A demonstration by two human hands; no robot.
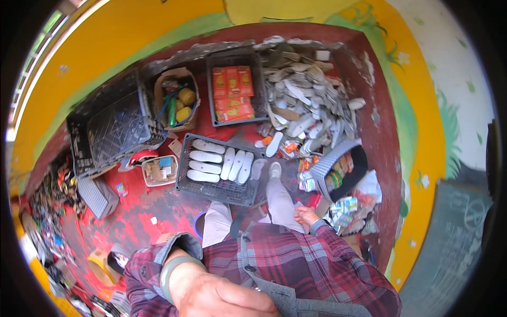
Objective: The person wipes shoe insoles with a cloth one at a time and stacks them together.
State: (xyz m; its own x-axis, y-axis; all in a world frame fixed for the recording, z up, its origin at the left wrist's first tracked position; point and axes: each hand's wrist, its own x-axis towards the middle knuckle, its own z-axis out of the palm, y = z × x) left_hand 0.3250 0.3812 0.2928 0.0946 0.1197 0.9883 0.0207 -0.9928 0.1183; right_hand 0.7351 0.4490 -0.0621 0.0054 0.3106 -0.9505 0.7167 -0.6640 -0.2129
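My left hand (227,295), with a green band round the wrist, is raised close in at the bottom of the view. Its back shows, while the fingers run toward the lower edge and are partly hidden. Lower down by my right knee, my right hand (306,216) is closed, its fingers curled together; whatever may be in them is too small to make out. On the floor before my feet stands a black plastic crate (215,193). Several white insoles (206,157) lie in it, some crosswise on the left, others lengthwise on the right.
A large heap of grey and white insoles (301,100) fills the far right corner. Behind the crate are another crate (236,119) with orange boxes, a paper bag (190,122) and stacked black crates (79,153). A tipped patterned box (323,171) spills packets at right.
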